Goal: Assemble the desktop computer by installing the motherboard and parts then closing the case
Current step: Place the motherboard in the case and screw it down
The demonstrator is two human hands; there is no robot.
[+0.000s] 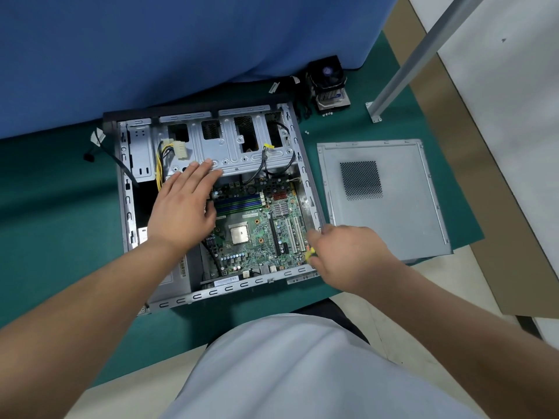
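Note:
An open grey computer case (230, 293) lies flat on the green mat. A green motherboard (257, 237) sits inside it, with a bare CPU (239, 234) at its middle. My left hand (181, 204) is spread flat over the case's left part, fingertips at the drive cage (239, 152). My right hand (348, 255) is closed around a yellow-handled screwdriver (310, 254) at the case's right rim, over the board's right edge. The grey side panel (390, 219) lies to the right of the case. A CPU cooler with fan (328, 83) stands behind it.
Yellow and black power cables (161, 164) run inside the case's left side. A loose black cable (118, 161) trails off its left wall. Small screws (307, 132) lie on the mat. A metal post (402, 68) rises at the right. Blue cloth (169, 49) hangs behind.

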